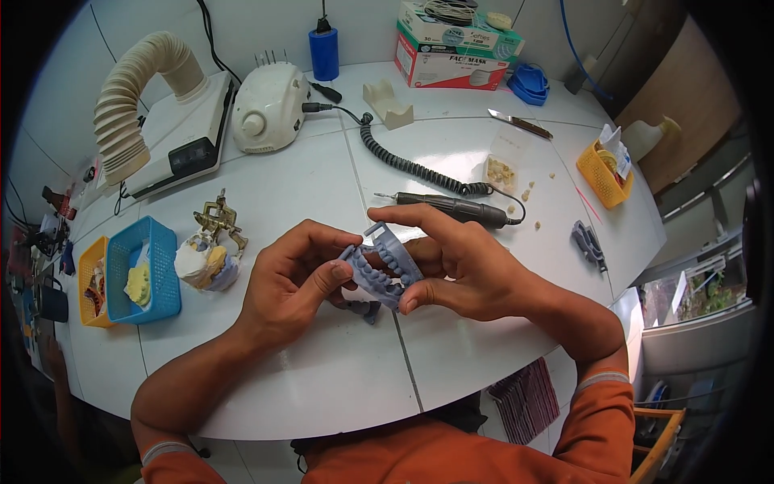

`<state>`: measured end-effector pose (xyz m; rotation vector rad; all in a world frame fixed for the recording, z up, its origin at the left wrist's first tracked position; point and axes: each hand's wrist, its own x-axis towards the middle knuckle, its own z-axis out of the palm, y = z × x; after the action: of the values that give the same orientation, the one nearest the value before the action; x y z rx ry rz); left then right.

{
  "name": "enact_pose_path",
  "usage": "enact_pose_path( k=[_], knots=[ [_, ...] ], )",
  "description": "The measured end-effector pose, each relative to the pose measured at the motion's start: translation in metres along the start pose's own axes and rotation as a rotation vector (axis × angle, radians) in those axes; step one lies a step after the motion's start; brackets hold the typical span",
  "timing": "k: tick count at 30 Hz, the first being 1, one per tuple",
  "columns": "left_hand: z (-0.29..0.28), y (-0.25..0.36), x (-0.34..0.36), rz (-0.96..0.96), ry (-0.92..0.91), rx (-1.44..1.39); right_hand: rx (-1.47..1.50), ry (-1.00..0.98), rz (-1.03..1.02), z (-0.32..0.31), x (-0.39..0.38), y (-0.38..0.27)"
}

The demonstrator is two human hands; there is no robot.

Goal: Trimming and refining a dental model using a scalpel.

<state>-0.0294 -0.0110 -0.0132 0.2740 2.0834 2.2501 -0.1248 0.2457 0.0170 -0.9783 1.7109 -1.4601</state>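
Observation:
Between my two hands, above the middle of the white table, is a grey-blue dental model (393, 256) with a row of teeth and a raised frame-like side. My left hand (298, 274) pinches its left edge between thumb and fingers. On the other side my right hand (463, 262) grips it, thumb at the lower edge and index finger stretched along the top. Part of the model is hidden by the fingers. Just beneath it, a small grey piece (369, 313) shows near the tabletop; whether it is separate I cannot tell.
A black rotary handpiece (451, 209) lies beyond my hands, its coiled cord running to a white control unit (268, 109). Left stand a brass articulator (219, 224) with a plaster cast and a blue basket (165, 278). Rightward are a knife (520, 123), another grey model (588, 244) and a yellow basket (601, 179).

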Motion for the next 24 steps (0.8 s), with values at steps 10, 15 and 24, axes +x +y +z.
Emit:
enact_pose_path(
  k=[10, 15, 24],
  knots=[
    [0.001, 0.000, -0.001, 0.009, 0.004, 0.000, -0.157, 0.013, 0.087, 0.004, 0.000, -0.015],
    [0.001, -0.001, -0.001, -0.004, 0.003, -0.001, -0.210, 0.027, 0.009, 0.003, -0.001, -0.002],
    [0.000, 0.003, -0.001, -0.020, 0.004, 0.031, -0.310, 0.033, -0.004, 0.004, -0.001, -0.007]
  ],
)
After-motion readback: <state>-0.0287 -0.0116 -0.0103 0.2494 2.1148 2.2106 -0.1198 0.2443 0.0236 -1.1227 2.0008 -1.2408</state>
